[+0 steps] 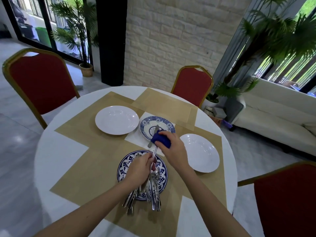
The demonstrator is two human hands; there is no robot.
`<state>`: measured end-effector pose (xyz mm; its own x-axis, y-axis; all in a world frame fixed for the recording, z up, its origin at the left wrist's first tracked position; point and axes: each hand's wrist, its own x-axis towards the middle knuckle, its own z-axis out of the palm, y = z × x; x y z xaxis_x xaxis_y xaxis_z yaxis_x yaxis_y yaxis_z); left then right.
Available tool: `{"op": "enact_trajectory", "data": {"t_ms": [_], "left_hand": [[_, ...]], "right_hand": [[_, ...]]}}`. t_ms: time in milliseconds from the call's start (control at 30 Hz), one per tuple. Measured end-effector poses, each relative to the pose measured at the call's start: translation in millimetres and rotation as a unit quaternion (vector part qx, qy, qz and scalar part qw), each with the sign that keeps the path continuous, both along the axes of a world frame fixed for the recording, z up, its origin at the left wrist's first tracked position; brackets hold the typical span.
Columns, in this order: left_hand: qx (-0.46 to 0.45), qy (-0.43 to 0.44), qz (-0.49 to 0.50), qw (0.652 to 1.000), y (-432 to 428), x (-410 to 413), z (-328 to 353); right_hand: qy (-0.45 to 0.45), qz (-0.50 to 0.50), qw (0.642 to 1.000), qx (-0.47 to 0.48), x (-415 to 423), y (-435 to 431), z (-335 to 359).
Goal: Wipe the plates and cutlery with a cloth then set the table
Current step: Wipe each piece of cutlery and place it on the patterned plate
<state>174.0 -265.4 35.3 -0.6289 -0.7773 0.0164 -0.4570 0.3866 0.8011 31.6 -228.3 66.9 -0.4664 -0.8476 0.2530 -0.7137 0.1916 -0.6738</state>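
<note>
Far left on the bench (56,151), the white plate (117,119) sits on its tan placemat (82,130) in front of a red chair (41,82); judged already laid as a place setting. Nearer you, the blue patterned plate (124,165) serves as a holding tray: the pile of cutlery (150,190) lies across it with handles overhanging the near rim, so pieces can be drawn off one at a time. Your left hand (139,168) is closed on the handle end of a knife (155,147), pinning it so the blade points away from you. Your right hand (171,144) is clamped on the blue cloth (161,138), which wraps the knife's blade; that grip lets the cloth slide along the metal while the other hand resists. Blade tip shows above the cloth, over the blue-rimmed bowl plate (152,124) at bench centre, where another utensil (150,144) leans on the rim; probably the wiped side. Right of your hand, the second white plate (199,152) lies on its mat. Judgement: cutlery wiping underway, most of the pile untouched.
</note>
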Motion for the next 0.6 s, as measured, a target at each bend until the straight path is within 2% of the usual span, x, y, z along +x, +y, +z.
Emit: {"op": "enact_trajectory", "data": {"t_ms": [100,200,267,400,467,567,600], "left_hand": [[0.043,0.026,-0.01,0.999,1.4,2.4,-1.3],[0.138,0.088,0.0,0.987,-2.6,-0.8,-0.9],[0.178,0.112,-0.022,0.977,-9.4,1.0,-1.2],[0.195,0.088,-0.087,0.973,-14.5,9.8,1.2],[0.179,0.058,-0.101,0.977,-12.9,9.2,4.2],[0.029,-0.066,-0.127,0.989,-11.1,1.7,3.3],[0.005,-0.085,-0.131,0.988,-10.6,-0.5,2.4]], "right_hand": [[0.002,-0.05,0.999,-0.02,-6.8,-6.6,6.6],[0.004,0.02,1.0,-0.007,6.1,-1.5,-2.3],[-0.055,0.046,0.997,-0.02,14.4,3.5,-5.4],[-0.258,-0.046,0.963,-0.06,4.1,-4.3,10.5],[-0.253,-0.051,0.965,-0.053,2.4,-6.7,11.3],[-0.239,-0.042,0.969,-0.057,7.7,-3.3,9.5],[-0.247,-0.037,0.966,-0.062,8.4,-1.7,8.7]]}}
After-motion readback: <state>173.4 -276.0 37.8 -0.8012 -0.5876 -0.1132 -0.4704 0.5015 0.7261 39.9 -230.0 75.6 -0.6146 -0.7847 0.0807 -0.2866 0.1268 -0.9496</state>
